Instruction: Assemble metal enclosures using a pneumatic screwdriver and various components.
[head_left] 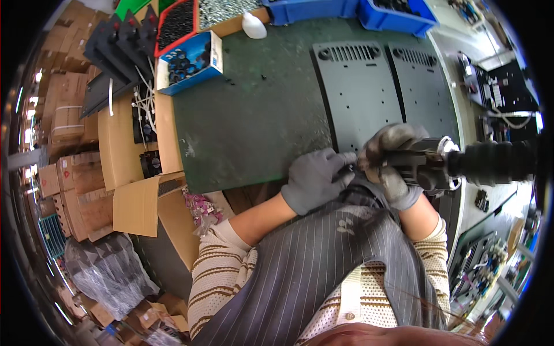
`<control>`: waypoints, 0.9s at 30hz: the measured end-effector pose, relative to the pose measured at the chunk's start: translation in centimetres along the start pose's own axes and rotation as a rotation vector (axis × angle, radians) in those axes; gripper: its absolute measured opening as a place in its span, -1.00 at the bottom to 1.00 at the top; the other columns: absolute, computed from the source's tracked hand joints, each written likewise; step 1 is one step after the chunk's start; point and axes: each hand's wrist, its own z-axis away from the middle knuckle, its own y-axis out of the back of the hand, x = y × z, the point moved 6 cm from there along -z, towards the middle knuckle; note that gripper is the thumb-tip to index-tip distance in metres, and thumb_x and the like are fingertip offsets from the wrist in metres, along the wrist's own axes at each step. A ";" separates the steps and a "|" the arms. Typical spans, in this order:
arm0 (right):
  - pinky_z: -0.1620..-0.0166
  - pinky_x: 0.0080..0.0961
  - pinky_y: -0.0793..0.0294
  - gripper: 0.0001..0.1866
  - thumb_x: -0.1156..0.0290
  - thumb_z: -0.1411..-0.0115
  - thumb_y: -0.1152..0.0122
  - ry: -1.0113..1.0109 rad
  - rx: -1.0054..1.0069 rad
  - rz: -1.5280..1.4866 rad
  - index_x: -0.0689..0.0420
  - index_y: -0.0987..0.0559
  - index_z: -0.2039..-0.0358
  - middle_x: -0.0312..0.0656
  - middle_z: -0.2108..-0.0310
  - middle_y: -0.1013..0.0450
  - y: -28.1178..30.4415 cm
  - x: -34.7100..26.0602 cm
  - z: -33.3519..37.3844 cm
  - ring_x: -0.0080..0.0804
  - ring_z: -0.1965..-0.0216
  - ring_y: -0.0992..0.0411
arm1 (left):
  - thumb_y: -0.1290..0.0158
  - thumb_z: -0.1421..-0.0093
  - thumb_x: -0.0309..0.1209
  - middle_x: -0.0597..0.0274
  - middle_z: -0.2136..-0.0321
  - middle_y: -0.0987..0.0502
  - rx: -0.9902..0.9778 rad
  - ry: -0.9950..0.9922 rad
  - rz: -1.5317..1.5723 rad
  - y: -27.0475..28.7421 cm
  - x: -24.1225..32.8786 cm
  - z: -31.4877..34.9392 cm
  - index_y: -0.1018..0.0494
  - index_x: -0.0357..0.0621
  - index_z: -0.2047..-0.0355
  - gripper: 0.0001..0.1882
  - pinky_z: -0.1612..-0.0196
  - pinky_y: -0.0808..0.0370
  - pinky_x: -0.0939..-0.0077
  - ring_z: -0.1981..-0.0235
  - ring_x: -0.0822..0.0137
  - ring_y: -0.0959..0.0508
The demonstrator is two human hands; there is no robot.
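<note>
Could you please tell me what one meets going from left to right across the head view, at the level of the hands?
Stacked cardboard boxes → open cardboard flap → green mat → gloved left hand → gloved right hand gripping a power screwdriver → its black hose.

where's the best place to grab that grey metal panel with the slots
Probably by its bare left long edge, coming in from the left over the green mat. The nearest grey panel lies flat; its near end is covered by the left hand and the right hand holding the power screwdriver.
</note>
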 end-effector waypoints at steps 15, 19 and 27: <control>0.25 -0.51 -0.53 -0.67 0.71 0.04 -0.01 -0.057 -0.032 -0.144 0.21 -0.32 0.21 -0.21 0.41 -0.37 -0.4 0.8 -0.8 -0.47 0.36 -0.47 | -0.07 -0.10 0.06 0.08 0.45 -0.49 -0.006 0.036 -0.049 -0.9 -0.3 -0.3 -0.45 -0.18 0.39 -0.52 0.36 -0.49 0.19 0.40 0.05 -0.56; 0.26 -0.54 -0.52 -0.63 0.72 0.02 -0.08 -0.143 -0.048 0.033 0.23 -0.34 0.16 -0.21 0.39 -0.38 -0.5 0.5 -1.0 -0.48 0.35 -0.48 | -0.14 -0.06 0.02 0.06 0.50 -0.51 -0.006 0.073 0.063 -0.1 -0.1 -0.6 -0.46 -0.24 0.40 -0.51 0.37 -0.50 0.24 0.42 0.07 -0.56; 0.36 -0.48 -0.50 -0.52 0.37 0.03 -0.43 0.194 -0.001 -0.370 0.09 -0.35 0.16 -0.17 0.35 -0.35 1.3 -5.9 -0.8 -0.42 0.43 -0.43 | -0.13 -0.15 -0.39 0.27 0.21 -0.59 0.212 -0.053 0.398 11.6 -7.5 -6.3 -0.57 -0.15 0.16 -0.75 0.13 -0.47 0.60 0.19 0.50 -0.52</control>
